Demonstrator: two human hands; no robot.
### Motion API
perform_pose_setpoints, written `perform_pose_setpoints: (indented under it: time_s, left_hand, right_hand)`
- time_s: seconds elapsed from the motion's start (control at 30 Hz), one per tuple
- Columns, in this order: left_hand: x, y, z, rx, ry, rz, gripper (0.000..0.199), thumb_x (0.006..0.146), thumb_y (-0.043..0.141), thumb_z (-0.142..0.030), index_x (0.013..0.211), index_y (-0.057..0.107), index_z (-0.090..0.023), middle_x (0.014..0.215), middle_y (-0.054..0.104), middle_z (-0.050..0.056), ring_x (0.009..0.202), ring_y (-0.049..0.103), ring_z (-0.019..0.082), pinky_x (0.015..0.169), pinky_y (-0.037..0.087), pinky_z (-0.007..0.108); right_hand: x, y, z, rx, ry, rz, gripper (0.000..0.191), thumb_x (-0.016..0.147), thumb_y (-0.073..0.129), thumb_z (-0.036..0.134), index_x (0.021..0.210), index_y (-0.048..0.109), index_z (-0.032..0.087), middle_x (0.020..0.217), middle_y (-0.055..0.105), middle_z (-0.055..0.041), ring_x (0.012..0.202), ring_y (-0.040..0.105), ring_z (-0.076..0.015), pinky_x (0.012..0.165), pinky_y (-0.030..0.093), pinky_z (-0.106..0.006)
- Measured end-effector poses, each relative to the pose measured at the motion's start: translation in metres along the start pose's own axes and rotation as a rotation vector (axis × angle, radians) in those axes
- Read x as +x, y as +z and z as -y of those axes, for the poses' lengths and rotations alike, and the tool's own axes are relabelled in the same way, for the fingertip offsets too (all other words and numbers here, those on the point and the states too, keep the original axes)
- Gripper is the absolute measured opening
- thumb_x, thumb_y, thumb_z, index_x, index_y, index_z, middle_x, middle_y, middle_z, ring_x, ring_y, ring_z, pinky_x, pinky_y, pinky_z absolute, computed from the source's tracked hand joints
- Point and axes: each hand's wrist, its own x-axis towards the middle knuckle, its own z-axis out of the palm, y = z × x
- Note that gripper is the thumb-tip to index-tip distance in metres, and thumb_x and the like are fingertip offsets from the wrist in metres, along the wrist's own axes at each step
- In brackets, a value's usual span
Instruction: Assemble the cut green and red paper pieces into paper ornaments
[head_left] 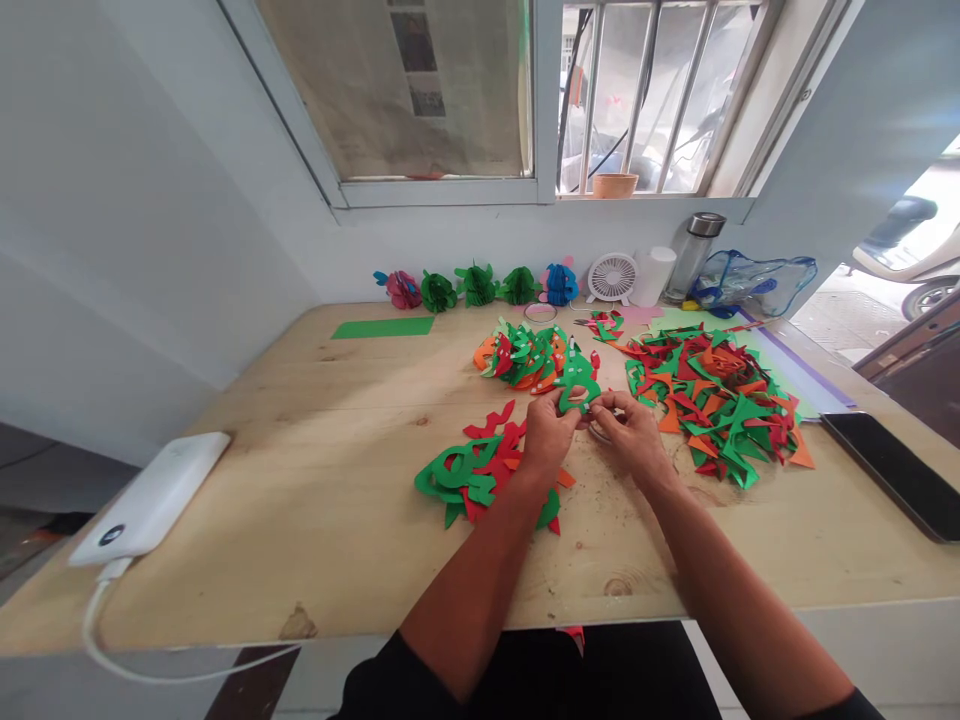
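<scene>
Pinches green paper cutout (580, 370) in closed fingers of left hand (547, 434); bunches fingertips of right hand (634, 438) at cutout's lower edge, cannot tell whether gripping. Left of cutout, layered stack (527, 358), loose shapes (501, 464); right, scrap heap (716, 385).

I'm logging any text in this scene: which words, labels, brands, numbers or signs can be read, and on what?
None can be read.
White power bank: any marking in its dark oval is too small.
Covered window pane: any print is too blurred.
</scene>
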Motion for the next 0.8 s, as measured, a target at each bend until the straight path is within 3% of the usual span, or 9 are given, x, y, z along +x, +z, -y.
perform_pose_setpoints:
  time_s: [0.4,0.6,0.8]
  left_hand:
    - [0.010,-0.002,0.015,0.039,0.068,0.016,0.031,0.066,0.058,-0.002,0.091,0.069,-0.015,0.080,0.070,0.003,0.070,0.066,0.014,0.069,0.056,0.028]
    - [0.010,-0.003,0.015,0.116,0.067,0.018,0.029,0.065,0.056,-0.002,0.088,0.069,-0.014,0.067,0.068,0.002,0.054,0.062,0.012,0.057,0.053,0.024]
    - [0.014,-0.007,0.024,0.278,0.113,0.077,0.025,0.066,0.055,-0.009,0.085,0.070,-0.016,0.063,0.065,0.002,0.055,0.060,0.012,0.050,0.046,0.020]
  right_hand:
    - [0.000,0.000,0.002,-0.111,-0.062,-0.022,0.018,0.075,0.051,0.032,0.068,0.061,0.019,0.073,0.061,-0.0032,0.069,0.053,-0.0159,0.061,0.040,-0.028]
    - [-0.001,-0.004,0.008,-0.003,-0.007,-0.107,0.020,0.074,0.054,0.037,0.072,0.062,0.018,0.077,0.063,-0.0037,0.070,0.055,-0.0160,0.063,0.043,-0.028]
    - [-0.001,-0.005,0.008,0.051,0.045,-0.124,0.021,0.072,0.057,0.038,0.072,0.063,0.018,0.069,0.062,-0.0017,0.062,0.052,-0.0144,0.059,0.041,-0.026]
